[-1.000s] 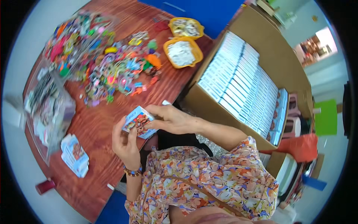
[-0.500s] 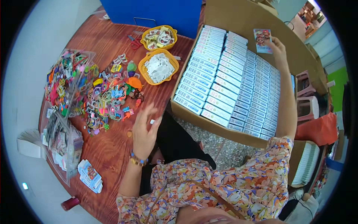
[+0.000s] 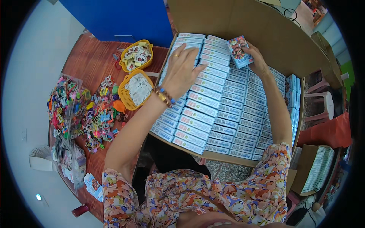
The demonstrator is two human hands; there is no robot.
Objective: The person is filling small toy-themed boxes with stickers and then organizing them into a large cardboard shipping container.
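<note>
A large cardboard carton holds tight rows of small white-and-blue boxes, standing on edge. At the far side of the rows, my right hand is closed on one small box, its colourful cartoon front facing up. My left hand, wearing a ring and a beaded bracelet, stretches over the left rows. Its fingers are apart and I see nothing in them. Whether its fingertips touch the boxes below I cannot tell.
On the wooden table stand a yellow basket of white packets and another of printed packets. Several colourful trinkets lie left of them. Red-handled scissors lie near a blue panel. Pink stools stand right.
My left hand has moved from beside the table's edge to over the carton's rows. My right hand has brought the small box leftward and nearer. The view has shifted.
</note>
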